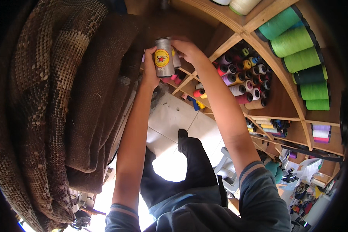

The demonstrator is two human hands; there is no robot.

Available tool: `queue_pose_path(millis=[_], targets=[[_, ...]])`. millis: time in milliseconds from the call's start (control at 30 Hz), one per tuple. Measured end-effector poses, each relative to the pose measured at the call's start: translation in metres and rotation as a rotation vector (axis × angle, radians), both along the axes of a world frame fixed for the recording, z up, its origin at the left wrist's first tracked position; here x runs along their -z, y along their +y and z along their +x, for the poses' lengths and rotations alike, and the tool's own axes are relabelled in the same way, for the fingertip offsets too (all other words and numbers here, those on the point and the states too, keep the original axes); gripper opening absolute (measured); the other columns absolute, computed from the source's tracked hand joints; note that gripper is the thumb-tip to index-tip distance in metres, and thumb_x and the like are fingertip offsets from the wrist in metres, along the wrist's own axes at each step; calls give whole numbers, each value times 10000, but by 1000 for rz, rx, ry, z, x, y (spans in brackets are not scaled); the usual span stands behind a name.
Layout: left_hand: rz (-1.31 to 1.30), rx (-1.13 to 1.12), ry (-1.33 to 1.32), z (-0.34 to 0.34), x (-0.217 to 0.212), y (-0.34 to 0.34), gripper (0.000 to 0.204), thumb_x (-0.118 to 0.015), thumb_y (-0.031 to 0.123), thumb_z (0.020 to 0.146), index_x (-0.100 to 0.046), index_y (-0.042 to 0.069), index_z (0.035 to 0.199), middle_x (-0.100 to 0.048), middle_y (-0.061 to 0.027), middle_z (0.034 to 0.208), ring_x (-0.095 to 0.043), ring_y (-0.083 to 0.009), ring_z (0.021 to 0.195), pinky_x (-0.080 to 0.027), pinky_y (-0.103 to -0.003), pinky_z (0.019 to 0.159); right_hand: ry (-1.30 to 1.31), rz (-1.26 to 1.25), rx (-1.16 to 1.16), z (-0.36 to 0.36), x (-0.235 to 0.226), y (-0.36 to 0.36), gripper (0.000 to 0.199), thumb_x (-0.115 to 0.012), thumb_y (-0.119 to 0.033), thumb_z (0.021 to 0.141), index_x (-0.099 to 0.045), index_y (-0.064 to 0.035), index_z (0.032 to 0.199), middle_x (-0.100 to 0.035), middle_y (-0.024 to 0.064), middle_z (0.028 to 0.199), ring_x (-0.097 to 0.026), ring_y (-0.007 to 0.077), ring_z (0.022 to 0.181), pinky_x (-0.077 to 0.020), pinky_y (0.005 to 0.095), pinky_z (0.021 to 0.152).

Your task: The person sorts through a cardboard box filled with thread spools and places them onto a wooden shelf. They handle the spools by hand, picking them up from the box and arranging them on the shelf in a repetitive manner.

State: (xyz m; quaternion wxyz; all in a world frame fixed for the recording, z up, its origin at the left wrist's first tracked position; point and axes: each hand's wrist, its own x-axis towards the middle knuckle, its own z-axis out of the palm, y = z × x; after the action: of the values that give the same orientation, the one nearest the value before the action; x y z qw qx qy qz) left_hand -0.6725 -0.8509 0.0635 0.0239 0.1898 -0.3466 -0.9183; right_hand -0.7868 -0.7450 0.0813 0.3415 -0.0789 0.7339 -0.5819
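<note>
Silver-grey with a round yellow label, a spool (164, 60) is gripped near upright by the left hand (150, 69), in front of the wooden shelves (302, 110). A second silver spool (176, 62) is partly hidden just behind it, beside the right hand (187, 49); whether it is gripped there cannot be told, the fingers being blurred. Coloured spools (294, 41) are stacked to the right; brown cloth (96, 77) is bunched in folds to the left.
</note>
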Motion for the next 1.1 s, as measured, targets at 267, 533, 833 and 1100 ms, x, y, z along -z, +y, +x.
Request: queue_pose_path(millis=[267,533,833,1100], targets=[[-116,35,-88,26,19,-7,509,-417,457,869,-575,31,1099,-651,-97,947,-631,-180,821,-509,-308,739,734,65,555,-98,17,-40,419,-729,-229,748,-560,-23,1073,-628,146,1020,-606,250,942,-478,377,832],[-142,119,-73,39,26,-15,516,-490,480,832,-544,27,1074,-626,-97,919,-621,-162,844,-502,-285,743,999,221,640,-195,39,-60,286,-715,-170,769,-593,-11,972,-653,81,908,-619,224,826,-491,342,742],[-244,186,36,47,33,-24,591,-397,476,845,-533,11,1183,-636,-141,1030,-629,-192,878,-505,-311,760,1003,256,619,-237,66,-75,290,-690,-173,777,-588,-8,993,-646,86,930,-616,234,830,-491,349,749],[-205,254,34,46,32,-21,630,-372,490,826,-532,-3,1186,-640,-174,1031,-648,-226,820,-519,-323,720,995,238,609,-253,76,-85,295,-668,-175,785,-584,-6,1011,-639,91,949,-613,242,833,-491,355,755]])
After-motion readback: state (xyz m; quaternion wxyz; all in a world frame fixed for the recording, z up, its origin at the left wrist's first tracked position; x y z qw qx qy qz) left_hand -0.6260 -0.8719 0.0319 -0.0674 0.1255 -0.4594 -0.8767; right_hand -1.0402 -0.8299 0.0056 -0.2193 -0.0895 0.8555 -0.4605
